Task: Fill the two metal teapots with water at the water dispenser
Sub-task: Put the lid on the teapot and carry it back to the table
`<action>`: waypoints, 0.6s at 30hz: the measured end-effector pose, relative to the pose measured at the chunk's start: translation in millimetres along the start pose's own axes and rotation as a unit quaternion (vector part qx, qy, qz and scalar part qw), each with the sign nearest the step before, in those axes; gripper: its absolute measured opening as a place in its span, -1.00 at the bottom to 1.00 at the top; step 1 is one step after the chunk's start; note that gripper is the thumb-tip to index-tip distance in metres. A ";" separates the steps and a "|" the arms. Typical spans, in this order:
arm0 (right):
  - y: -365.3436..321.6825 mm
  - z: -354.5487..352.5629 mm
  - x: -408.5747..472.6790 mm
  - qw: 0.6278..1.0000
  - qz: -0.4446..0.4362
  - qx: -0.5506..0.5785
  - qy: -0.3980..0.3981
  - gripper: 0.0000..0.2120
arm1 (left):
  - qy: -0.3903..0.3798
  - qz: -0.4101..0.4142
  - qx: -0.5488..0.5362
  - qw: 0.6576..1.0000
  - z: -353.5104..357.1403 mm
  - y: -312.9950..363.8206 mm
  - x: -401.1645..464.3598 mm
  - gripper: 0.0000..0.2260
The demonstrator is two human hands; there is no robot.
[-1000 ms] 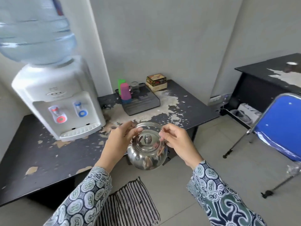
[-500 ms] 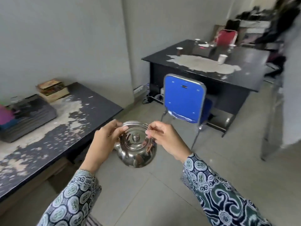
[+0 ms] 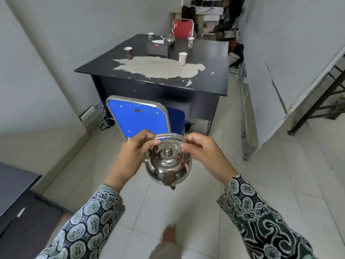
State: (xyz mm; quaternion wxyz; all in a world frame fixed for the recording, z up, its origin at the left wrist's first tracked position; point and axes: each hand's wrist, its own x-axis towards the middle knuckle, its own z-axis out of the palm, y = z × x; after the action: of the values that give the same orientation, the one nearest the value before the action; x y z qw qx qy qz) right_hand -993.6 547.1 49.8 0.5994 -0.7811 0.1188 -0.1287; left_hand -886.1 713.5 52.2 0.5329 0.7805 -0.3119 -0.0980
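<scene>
A person carries a shiny metal teapot (image 3: 168,162) in mid-air over the pale tiled floor (image 3: 270,184), held in front of the body with both hands. The left hand (image 3: 133,154) has its fingers curled in, pinching the left end of the teapot's wire bail handle (image 3: 169,136) between thumb and fingertips; the right hand (image 3: 200,149) does the same at the right end, fingers closed tight on the wire. The handle stands up and arches from one hand to the other above the lid. The lid (image 3: 168,153) sits on the pot, its small round knob pointing up toward the camera, and the spout shows as a small stub at the bottom edge of the pot's body, toward the person. Both forearms wear patterned green-and-white batik sleeves (image 3: 261,221). A bare foot (image 3: 169,235) shows on the tiles below the teapot. Just beyond the hands stands a blue folding chair (image 3: 138,118), its back toward the camera, pushed against the near side of a black desk (image 3: 205,85) whose top has a large worn, peeling patch in the middle. On the desk, a white paper cup (image 3: 182,58) stands near the patch's far right edge, a dark cup (image 3: 128,52) near the left edge, and a second metal teapot (image 3: 169,38) beside a dark box (image 3: 157,48) toward the far edge. A red chair (image 3: 183,30) stands behind the desk.
</scene>
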 end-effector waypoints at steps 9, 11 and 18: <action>23.7 -67.8 114.8 0.996 0.034 0.002 0.083 -0.90 | -0.099 0.008 -0.025 0.995 45.7 -11.6 164.8 -0.88; 31.9 -83.7 140.0 0.994 0.043 0.003 0.105 -0.89 | -0.121 0.008 -0.036 0.992 58.3 -15.6 198.7 -0.89; 65.2 -149.8 216.2 0.992 0.052 0.022 0.116 -0.97 | -0.133 0.015 -0.031 0.991 113.9 -22.3 297.8 -0.83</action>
State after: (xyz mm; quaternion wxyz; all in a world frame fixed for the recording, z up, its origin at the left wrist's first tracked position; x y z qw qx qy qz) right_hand -844.1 321.4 36.7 0.6041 -0.7405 0.2253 -0.1898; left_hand -698.7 454.9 38.7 0.5125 0.7386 -0.3885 -0.2024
